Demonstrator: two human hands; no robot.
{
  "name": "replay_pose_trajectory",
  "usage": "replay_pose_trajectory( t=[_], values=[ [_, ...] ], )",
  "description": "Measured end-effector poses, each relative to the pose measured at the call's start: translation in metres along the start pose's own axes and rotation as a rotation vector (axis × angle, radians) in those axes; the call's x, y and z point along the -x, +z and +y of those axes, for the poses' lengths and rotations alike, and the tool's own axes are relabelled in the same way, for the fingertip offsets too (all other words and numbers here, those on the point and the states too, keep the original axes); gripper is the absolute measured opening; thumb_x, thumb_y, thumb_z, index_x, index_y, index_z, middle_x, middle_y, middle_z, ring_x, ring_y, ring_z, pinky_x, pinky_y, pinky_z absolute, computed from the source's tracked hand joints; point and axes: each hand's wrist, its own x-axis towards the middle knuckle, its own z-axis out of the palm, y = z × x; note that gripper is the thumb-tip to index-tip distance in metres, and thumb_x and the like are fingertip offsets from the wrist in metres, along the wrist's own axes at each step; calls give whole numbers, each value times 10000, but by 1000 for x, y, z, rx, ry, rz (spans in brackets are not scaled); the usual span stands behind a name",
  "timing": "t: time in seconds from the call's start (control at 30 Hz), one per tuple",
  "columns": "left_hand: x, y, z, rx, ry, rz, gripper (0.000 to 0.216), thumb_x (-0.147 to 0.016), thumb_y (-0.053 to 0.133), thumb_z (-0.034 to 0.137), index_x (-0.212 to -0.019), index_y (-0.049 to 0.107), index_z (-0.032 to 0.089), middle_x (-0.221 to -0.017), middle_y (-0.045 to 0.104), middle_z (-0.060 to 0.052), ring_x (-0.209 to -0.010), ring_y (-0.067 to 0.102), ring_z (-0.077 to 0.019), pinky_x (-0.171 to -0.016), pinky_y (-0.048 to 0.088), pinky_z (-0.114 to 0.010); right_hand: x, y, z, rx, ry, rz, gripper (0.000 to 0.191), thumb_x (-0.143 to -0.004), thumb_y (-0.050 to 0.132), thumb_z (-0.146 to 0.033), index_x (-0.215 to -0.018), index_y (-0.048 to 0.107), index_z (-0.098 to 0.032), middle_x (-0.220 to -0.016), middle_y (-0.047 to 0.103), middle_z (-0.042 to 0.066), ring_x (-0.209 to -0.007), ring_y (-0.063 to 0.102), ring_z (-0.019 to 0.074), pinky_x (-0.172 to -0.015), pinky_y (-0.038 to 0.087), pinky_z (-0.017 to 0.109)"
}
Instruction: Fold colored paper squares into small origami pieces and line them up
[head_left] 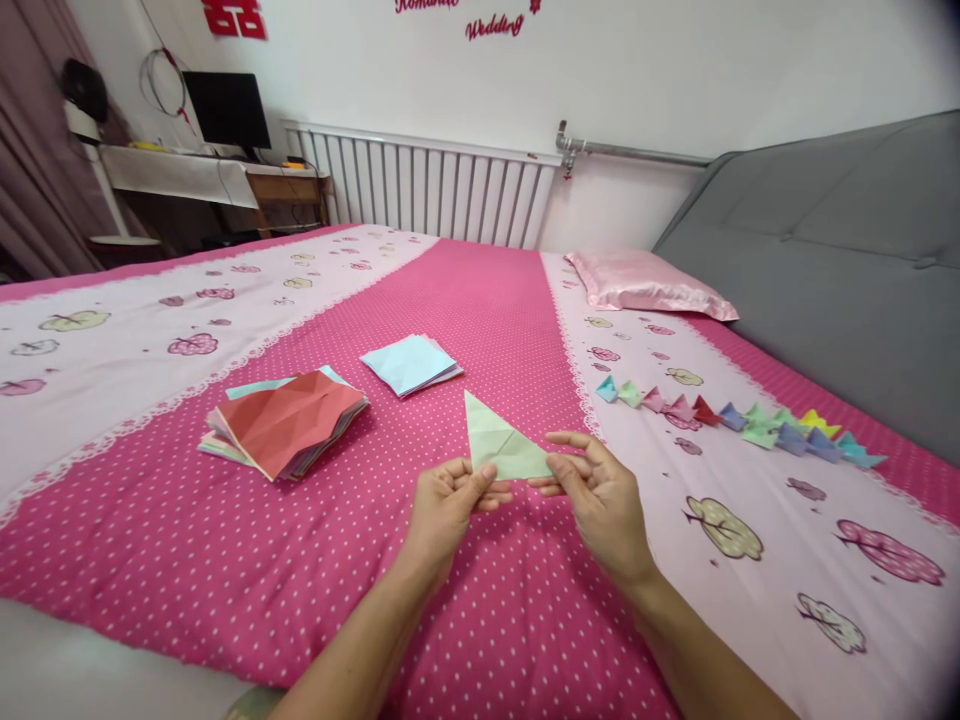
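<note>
A pale green sheet of paper point(501, 440), folded into a triangle with crease lines, is held up over the pink dotted bedspread. My left hand point(454, 500) pinches its lower left corner between thumb and fingers. At the right corner, my right hand point(596, 500) grips the paper between thumb and fingers, its index finger stretched out above. Left of my hands lies a loose stack of coloured paper with a red sheet point(292, 420) on top. Farther back is a smaller stack topped by a light blue sheet point(411, 362).
Several small folded paper boats point(791, 437) stand in a row on the right side of the bed. A pink pillow point(649, 285) lies by the grey headboard point(817, 220). Behind the bed are a white radiator point(427, 185) and a desk with a monitor point(226, 112).
</note>
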Motion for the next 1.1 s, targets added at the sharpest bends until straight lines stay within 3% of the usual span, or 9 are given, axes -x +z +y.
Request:
replay_pose_trajectory(
  t=[0.13, 0.23, 0.37, 0.57, 0.83, 1.0, 1.1],
  values=[
    [1, 2, -3, -43, 13, -49, 287, -635, 714, 374, -703, 650, 103, -629, 697, -86, -584, 656, -149, -567, 498, -214, -3, -3, 2, 14, 42, -96, 448, -702, 675, -357, -1088, 547, -170, -696, 670, 12, -673, 648, 176, -628, 502, 277],
    [3, 4, -4, -62, 12, -83, 284, -619, 724, 377, -670, 653, 107, -615, 695, -84, -552, 645, -144, -549, 499, -218, -5, -4, 4, 7, 64, -144, 306, -662, 704, -362, -880, 649, -153, -756, 689, 47, -715, 642, 191, -653, 492, 289],
    [3, 5, -5, -56, -13, -95, 275, -622, 724, 372, -661, 645, 111, -630, 700, -88, -545, 644, -143, -550, 501, -221, -6, -5, 5, 29, 89, -104, 239, -663, 694, -389, -683, 677, -151, -645, 672, 36, -605, 606, 165, -591, 470, 280],
    [0, 2, -6, -52, -17, -140, 284, -670, 687, 380, -728, 654, 104, -649, 699, -90, -598, 656, -150, -583, 500, -218, -8, -7, 6, -28, 92, -121, 288, -738, 625, -406, -834, 695, -144, -732, 689, 50, -701, 621, 181, -647, 478, 283],
    [1, 4, -4, -15, -1, -163, 336, -686, 661, 416, -798, 635, 101, -721, 688, -86, -655, 646, -147, -623, 494, -225, -7, -5, 6, 43, 40, -150, 271, -791, 573, -393, -852, 678, -151, -665, 642, 14, -627, 570, 139, -599, 434, 241],
    [0, 2, -7, 6, 18, -149, 261, -741, 604, 375, -793, 568, 122, -685, 624, -27, -564, 606, -117, -548, 486, -231, -3, -4, 1, -41, 7, -227, 263, -754, 630, -367, -924, 647, -166, -873, 679, 62, -778, 610, 178, -718, 465, 282],
    [0, 1, -8, -2, 18, -161, 236, -763, 573, 368, -776, 531, 136, -670, 582, -2, -526, 580, -107, -515, 478, -236, -2, -5, -2, -95, 7, -259, 271, -764, 618, -373, -937, 638, -166, -899, 676, 77, -811, 617, 190, -742, 473, 300]
  ],
)
